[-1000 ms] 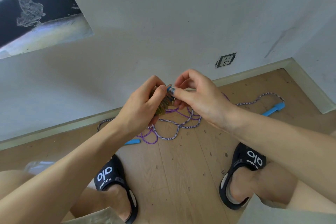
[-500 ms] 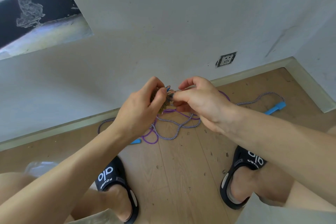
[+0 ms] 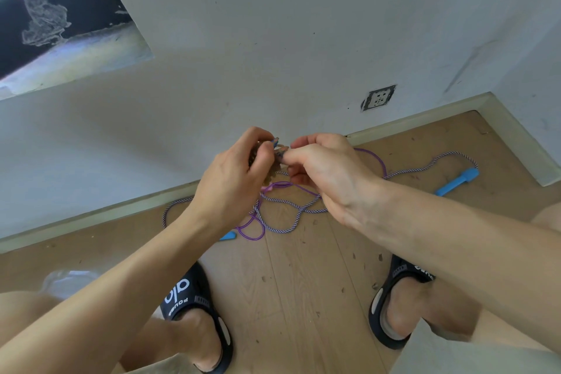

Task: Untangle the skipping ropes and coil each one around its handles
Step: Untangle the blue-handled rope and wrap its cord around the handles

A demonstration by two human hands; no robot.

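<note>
My left hand [image 3: 233, 176] grips a brownish rope coiled around its handles [image 3: 270, 174], held in the air above the floor. My right hand [image 3: 324, 167] pinches the coil's top end, where a small blue tip [image 3: 275, 141] shows between the fingers. Below on the wooden floor lies a tangle: a purple-and-white striped rope [image 3: 291, 218] with a blue handle [image 3: 458, 182] at the right and another blue handle [image 3: 228, 235] partly hidden under my left wrist. A thin plain purple rope [image 3: 252, 229] loops through it.
A white wall with a socket [image 3: 378, 98] and a skirting board [image 3: 425, 120] runs behind the ropes; a corner closes the right side. My feet in black slides [image 3: 194, 307] [image 3: 394, 307] flank the bare planks. A clear plastic piece [image 3: 65, 281] lies at the left.
Both hands stayed together on the coil and drifted slightly. My right hand's fingers closed further onto the coil's top end.
</note>
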